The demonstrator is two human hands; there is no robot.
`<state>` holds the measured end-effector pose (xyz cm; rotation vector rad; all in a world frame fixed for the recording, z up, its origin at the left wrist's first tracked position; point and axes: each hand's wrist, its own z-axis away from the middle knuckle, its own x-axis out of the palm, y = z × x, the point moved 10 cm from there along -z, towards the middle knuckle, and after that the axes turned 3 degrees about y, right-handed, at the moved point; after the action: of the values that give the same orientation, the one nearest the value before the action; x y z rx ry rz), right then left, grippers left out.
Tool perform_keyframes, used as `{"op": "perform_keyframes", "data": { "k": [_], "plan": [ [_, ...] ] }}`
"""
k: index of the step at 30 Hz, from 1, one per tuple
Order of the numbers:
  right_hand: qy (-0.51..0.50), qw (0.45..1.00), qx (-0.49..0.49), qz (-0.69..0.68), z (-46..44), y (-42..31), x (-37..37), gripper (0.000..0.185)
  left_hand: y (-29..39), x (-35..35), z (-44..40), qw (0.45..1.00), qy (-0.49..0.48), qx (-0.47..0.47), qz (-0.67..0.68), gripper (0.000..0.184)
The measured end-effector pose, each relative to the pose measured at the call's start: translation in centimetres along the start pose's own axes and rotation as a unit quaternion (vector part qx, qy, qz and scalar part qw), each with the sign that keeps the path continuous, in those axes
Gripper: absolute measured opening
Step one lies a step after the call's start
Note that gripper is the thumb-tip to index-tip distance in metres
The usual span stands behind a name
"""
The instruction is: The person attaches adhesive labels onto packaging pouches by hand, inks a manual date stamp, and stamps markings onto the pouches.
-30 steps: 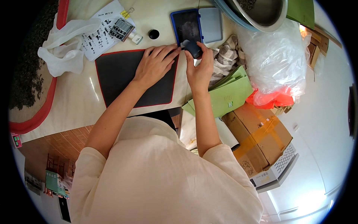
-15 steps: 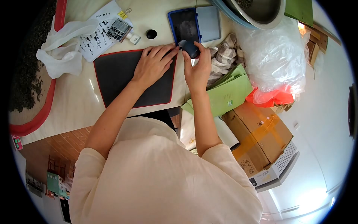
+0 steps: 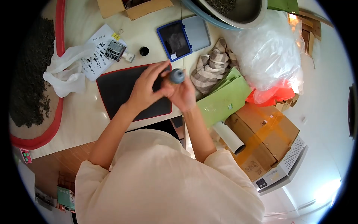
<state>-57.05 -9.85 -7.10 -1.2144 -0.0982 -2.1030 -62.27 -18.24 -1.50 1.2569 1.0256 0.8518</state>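
Observation:
A small dark round-topped object (image 3: 177, 76), blurred by motion, is held upright in my right hand (image 3: 182, 93), above the right edge of the black mat (image 3: 123, 87). My left hand (image 3: 143, 89) hangs over the mat with its fingers apart and its thumb near the right hand; nothing shows in it. Beyond the hands lies an open blue ink pad (image 3: 175, 40) with its grey lid (image 3: 197, 33) folded to the right. A small black round cap (image 3: 144, 51) stands left of the pad.
Paper (image 3: 97, 56) with a grey stamp (image 3: 115, 51) lies at the left, beside white cloth (image 3: 67, 76). Striped cloth (image 3: 210, 69), green bags (image 3: 225, 97) and a large plastic bag (image 3: 264, 52) are at the right. A metal bowl (image 3: 257, 18) stands beyond.
My right hand has lifted the dark object away from the ink pad and drawn it closer to me. The left hand has risen off the mat. The view has shifted, showing a cardboard box at the top.

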Motion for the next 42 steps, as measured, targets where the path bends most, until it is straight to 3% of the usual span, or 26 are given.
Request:
{"op": "perform_keyframes", "data": {
  "k": [1,3,5,6,7,8,10,11,13,16,17,18,20,21,26,28,29,31,42],
  "plan": [
    [0.100,0.995,-0.001,-0.009,-0.1,1.5,-1.4,0.050,0.4,0.2,0.5,1.000,-0.003,-0.002,-0.013,0.056],
    [0.124,0.989,0.030,0.069,0.1,3.0,0.1,0.046,0.5,0.1,1.9,0.999,-0.004,-0.007,-0.033,0.057],
    [0.127,0.987,0.048,0.080,-0.6,3.8,1.3,0.043,-1.7,-1.3,3.4,0.989,0.035,-0.117,0.087,0.055],
    [0.122,0.931,-0.079,0.336,-1.3,1.0,2.2,0.037,-2.0,-2.1,3.8,0.989,0.037,-0.119,0.081,0.055],
    [0.107,0.794,-0.202,0.563,-1.4,-1.2,5.2,0.033,-1.7,-4.2,4.2,0.990,0.101,-0.088,0.053,0.052],
    [0.170,0.722,-0.174,0.648,-1.5,-2.2,5.2,0.031,-1.3,-6.2,4.8,0.985,0.163,-0.055,0.026,0.050],
    [0.149,0.582,-0.309,0.737,-2.3,-4.5,8.7,0.041,-0.9,-9.0,5.3,0.970,0.226,-0.044,-0.077,0.046],
    [0.145,0.582,-0.309,0.738,-3.4,-4.8,8.4,0.041,-1.9,-9.5,5.5,0.966,0.237,-0.072,-0.068,0.045],
    [0.096,0.520,-0.308,0.791,-5.4,-4.3,8.8,0.042,-2.5,-10.1,5.9,0.961,0.252,-0.100,-0.061,0.045],
    [0.070,0.528,-0.362,0.765,-5.6,-4.9,9.7,0.036,-1.7,-10.1,5.2,0.965,0.223,-0.094,-0.103,0.043],
    [0.084,0.600,-0.341,0.718,-5.2,-4.9,9.0,0.030,-1.8,-10.1,5.2,0.964,0.217,-0.102,-0.116,0.042],
    [0.079,0.599,-0.336,0.723,-4.2,-4.7,9.9,0.030,-1.9,-9.9,5.2,0.964,0.208,-0.110,-0.128,0.040],
    [0.083,0.647,-0.155,0.742,-3.6,-2.8,8.7,0.031,-2.2,-9.5,5.3,0.966,0.192,-0.114,-0.133,0.041],
    [0.044,0.625,-0.205,0.752,-2.7,-2.5,9.7,0.033,-2.3,-9.0,5.3,0.967,0.173,-0.116,-0.145,0.043],
    [-0.011,0.585,-0.215,0.782,-0.9,-2.2,10.3,0.037,-3.0,-7.3,5.3,0.977,0.125,-0.127,-0.116,0.049],
    [-0.033,0.534,-0.237,0.811,-0.4,-2.2,10.8,0.036,-2.9,-6.4,4.9,0.982,0.086,-0.137,-0.098,0.053],
    [-0.033,0.533,-0.235,0.812,-0.1,-2.3,10.8,0.036,-2.8,-6.6,4.6,0.982,0.086,-0.137,-0.096,0.053],
    [0.038,0.594,-0.210,0.776,0.2,-3.4,9.6,0.036,-2.2,-6.4,4.0,0.985,0.062,-0.113,-0.117,0.056],
    [0.068,0.622,-0.233,0.744,0.2,-4.5,9.5,0.034,-3.0,-6.0,4.0,0.985,0.069,-0.139,-0.079,0.058]
  ]
}}
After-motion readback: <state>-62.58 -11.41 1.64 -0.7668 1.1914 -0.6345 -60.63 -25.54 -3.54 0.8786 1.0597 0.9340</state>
